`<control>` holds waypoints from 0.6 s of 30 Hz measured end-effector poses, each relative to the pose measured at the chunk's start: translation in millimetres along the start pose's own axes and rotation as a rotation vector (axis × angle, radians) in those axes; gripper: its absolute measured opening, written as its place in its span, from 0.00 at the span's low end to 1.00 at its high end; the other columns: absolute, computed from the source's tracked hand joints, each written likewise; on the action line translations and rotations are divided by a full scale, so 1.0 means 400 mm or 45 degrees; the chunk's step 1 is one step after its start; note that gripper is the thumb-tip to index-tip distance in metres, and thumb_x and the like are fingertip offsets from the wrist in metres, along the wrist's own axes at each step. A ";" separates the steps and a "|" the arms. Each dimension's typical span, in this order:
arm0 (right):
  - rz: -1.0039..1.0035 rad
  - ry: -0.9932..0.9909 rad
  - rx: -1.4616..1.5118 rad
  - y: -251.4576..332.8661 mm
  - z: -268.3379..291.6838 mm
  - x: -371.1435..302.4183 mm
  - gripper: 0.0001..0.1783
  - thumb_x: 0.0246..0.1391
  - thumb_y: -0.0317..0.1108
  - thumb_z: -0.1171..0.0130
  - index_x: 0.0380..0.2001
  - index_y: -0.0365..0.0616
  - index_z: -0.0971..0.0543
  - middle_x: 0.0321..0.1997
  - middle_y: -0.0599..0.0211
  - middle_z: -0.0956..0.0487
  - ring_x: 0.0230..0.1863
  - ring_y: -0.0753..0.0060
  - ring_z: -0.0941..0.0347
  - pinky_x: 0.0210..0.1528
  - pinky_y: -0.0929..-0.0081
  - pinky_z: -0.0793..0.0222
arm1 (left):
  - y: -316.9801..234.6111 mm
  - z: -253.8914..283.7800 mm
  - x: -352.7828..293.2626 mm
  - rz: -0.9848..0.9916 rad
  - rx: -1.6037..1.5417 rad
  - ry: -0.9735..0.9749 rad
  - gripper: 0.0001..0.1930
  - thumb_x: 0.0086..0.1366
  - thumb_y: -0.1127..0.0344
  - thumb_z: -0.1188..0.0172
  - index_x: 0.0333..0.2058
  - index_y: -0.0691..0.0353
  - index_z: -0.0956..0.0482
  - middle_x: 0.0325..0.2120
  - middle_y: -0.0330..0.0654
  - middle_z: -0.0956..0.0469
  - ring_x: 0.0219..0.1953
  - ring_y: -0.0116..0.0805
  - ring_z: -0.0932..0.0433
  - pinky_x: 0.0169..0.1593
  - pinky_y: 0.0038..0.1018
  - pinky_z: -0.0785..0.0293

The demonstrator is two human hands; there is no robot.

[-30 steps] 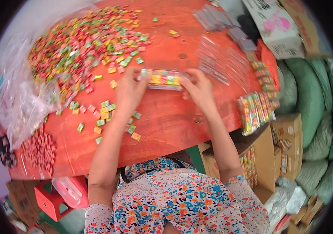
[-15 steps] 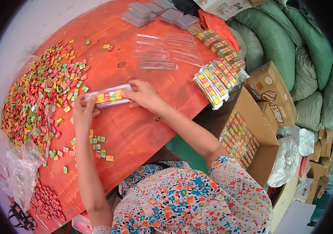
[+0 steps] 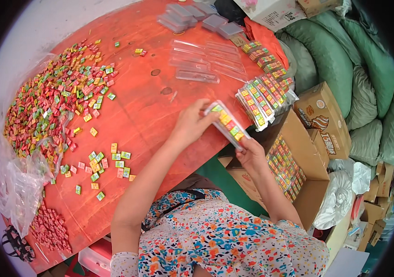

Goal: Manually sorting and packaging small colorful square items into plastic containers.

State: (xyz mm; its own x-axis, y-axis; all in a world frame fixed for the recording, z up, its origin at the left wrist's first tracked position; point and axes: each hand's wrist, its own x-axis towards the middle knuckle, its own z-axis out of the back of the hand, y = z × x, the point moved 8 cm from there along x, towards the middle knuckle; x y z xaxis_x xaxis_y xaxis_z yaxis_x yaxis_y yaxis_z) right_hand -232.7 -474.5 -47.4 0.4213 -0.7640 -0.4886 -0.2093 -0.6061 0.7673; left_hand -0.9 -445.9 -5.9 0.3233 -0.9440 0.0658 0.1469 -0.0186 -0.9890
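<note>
Between my hands, above the table's right edge, a long clear plastic case [image 3: 227,123] is tilted, showing a row of small yellow, red and green packets inside. My left hand [image 3: 191,122] grips its upper end, thumb on top. The lower end is held in my right hand [image 3: 254,156], fingers closed round it. Just right of the case, similar filled cases [image 3: 257,100] lie side by side at the table's edge. Open on the floor side, a cardboard box [image 3: 308,159] holds many filled cases [image 3: 285,166] below my right hand.
A large heap of small coloured packets [image 3: 54,101] covers the left of the red table [image 3: 146,115]. Loose packets [image 3: 119,164] lie nearer me. Empty clear trays [image 3: 197,76] and stacked plastic lids [image 3: 181,16] sit at the back. Green sacks [image 3: 326,51] stand beyond the right edge.
Both hands have carried the case rightward from mid-table to the table's right edge. It has turned from nearly level to steeply slanted, and more loose packets are in view near me.
</note>
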 end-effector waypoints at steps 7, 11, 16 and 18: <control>0.073 -0.251 0.197 0.028 0.108 0.077 0.12 0.60 0.37 0.36 0.41 0.40 0.23 0.30 0.70 0.21 0.27 0.79 0.24 0.27 0.85 0.24 | -0.015 -0.032 -0.053 -0.026 0.177 0.183 0.30 0.67 0.55 0.36 0.60 0.69 0.31 0.52 0.57 0.22 0.47 0.41 0.17 0.47 0.32 0.21; 0.126 -0.231 0.188 0.051 0.094 0.084 0.15 0.61 0.40 0.35 0.42 0.40 0.23 0.33 0.69 0.21 0.29 0.76 0.23 0.29 0.84 0.23 | -0.048 0.025 -0.115 -0.143 0.343 0.193 0.27 0.64 0.56 0.34 0.57 0.67 0.27 0.50 0.52 0.21 0.49 0.46 0.18 0.50 0.34 0.21; -0.230 -0.186 0.073 -0.037 0.086 0.013 0.35 0.60 0.69 0.48 0.38 0.41 0.25 0.35 0.64 0.20 0.30 0.68 0.21 0.32 0.73 0.21 | -0.070 0.179 -0.265 -0.351 1.227 -0.185 0.31 0.60 0.51 0.33 0.58 0.61 0.27 0.60 0.48 0.29 0.63 0.53 0.32 0.65 0.50 0.38; -0.313 0.056 -0.424 -0.050 0.004 -0.054 0.29 0.66 0.59 0.48 0.40 0.39 0.24 0.31 0.66 0.21 0.28 0.72 0.23 0.28 0.75 0.24 | -0.066 0.227 -0.316 -0.174 1.567 -0.293 0.36 0.60 0.46 0.35 0.62 0.57 0.30 0.68 0.47 0.40 0.71 0.56 0.46 0.70 0.58 0.54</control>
State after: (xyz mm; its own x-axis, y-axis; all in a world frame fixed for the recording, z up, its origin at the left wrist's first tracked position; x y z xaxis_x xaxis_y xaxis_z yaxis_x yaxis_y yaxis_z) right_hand -238.8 -446.4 -52.7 0.4620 -0.5906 -0.6616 0.1965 -0.6593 0.7258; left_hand 39.1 -296.4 23.9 0.3737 -0.8771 0.3018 0.9242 0.3243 -0.2018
